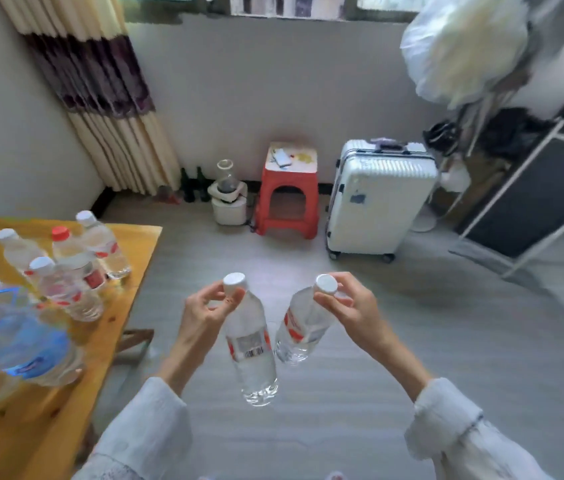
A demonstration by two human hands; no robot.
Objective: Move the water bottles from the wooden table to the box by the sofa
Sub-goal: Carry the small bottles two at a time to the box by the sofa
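Note:
My left hand (204,313) pinches the neck of a clear water bottle (251,348) with a white cap and red label; the bottle hangs over the grey floor. My right hand (349,306) grips a second white-capped bottle (303,327) by its neck, tilted so its base leans toward the first bottle. Both are off the wooden table (76,386) at the left. On that table stand several more bottles (65,289), one with a red cap (60,233), plus a larger blue-labelled bottle (17,344). Neither the box nor the sofa is in view.
Against the far wall stand a red plastic stool (289,195), a white suitcase (377,199) and a small white appliance (228,199). A curtain (100,98) hangs at the left. A dark metal-framed rack (543,199) leans at the right. Grey floor lies ahead.

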